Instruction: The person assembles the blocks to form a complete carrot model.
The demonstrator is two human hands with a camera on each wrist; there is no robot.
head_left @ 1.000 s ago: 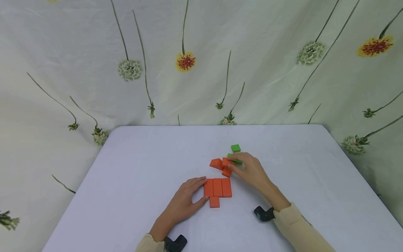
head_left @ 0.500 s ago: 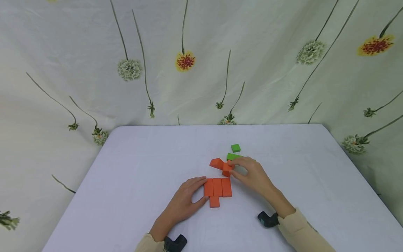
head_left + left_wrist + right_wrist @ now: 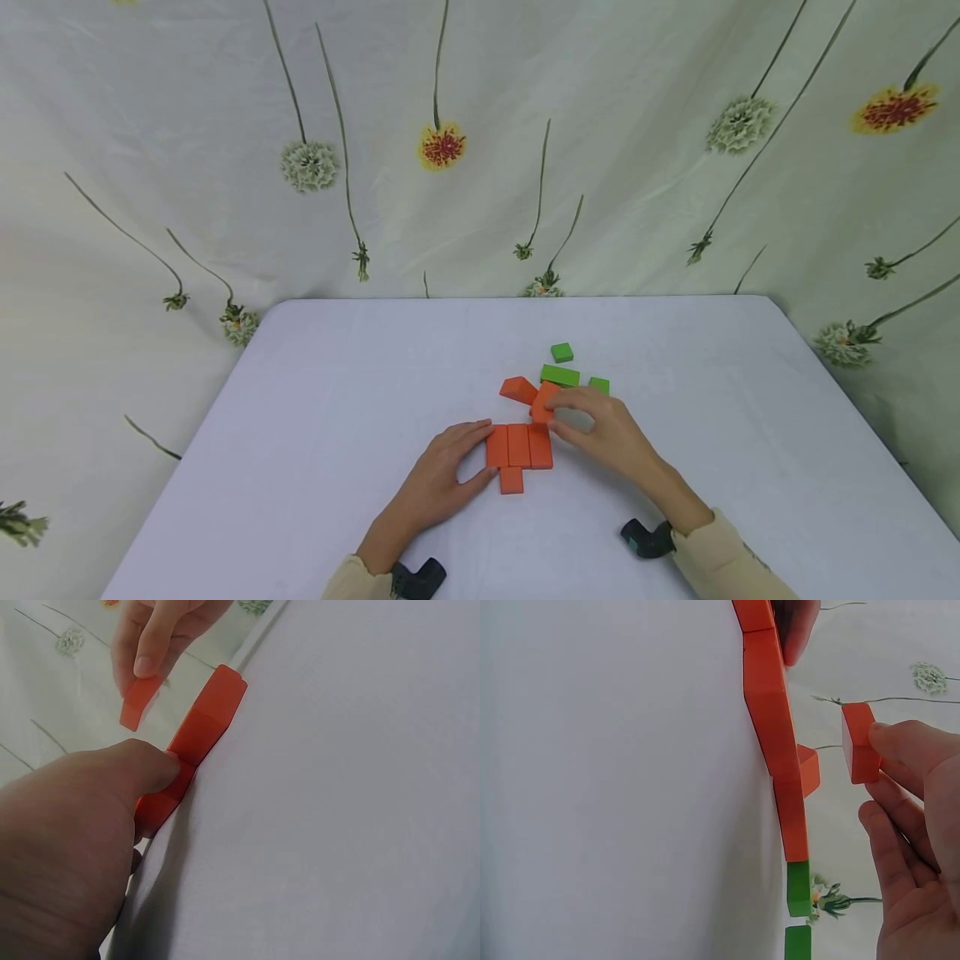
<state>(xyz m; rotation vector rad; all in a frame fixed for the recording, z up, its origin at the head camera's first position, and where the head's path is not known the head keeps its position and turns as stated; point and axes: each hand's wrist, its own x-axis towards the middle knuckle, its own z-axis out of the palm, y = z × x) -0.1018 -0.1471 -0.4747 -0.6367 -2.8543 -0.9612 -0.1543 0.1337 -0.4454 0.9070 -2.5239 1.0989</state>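
My right hand (image 3: 596, 421) pinches an orange block (image 3: 861, 742) between thumb and fingers. The wrist views show it raised off the table, tilted, above the other orange blocks. Three orange blocks stand side by side in a row (image 3: 518, 447), with a smaller orange block (image 3: 512, 481) against the row's near side. My left hand (image 3: 446, 475) holds the row's left block, index finger at its far corner and thumb by its near end. In the left wrist view the thumb (image 3: 154, 769) presses on the orange blocks. Just beyond the row lies a loose orange block with slanted ends (image 3: 517, 389).
Green blocks lie beyond the orange ones: a long one (image 3: 560, 375), a small one (image 3: 562, 352) farther back and another (image 3: 599, 385) beside my right hand. All rest on a white-covered table (image 3: 360, 375). A flower-printed cloth (image 3: 480, 208) hangs behind the table's far edge.
My right hand has let go of a small green block at the right and moved back toward the row, now lifting an orange block from the loose group. The left hand has stayed put.
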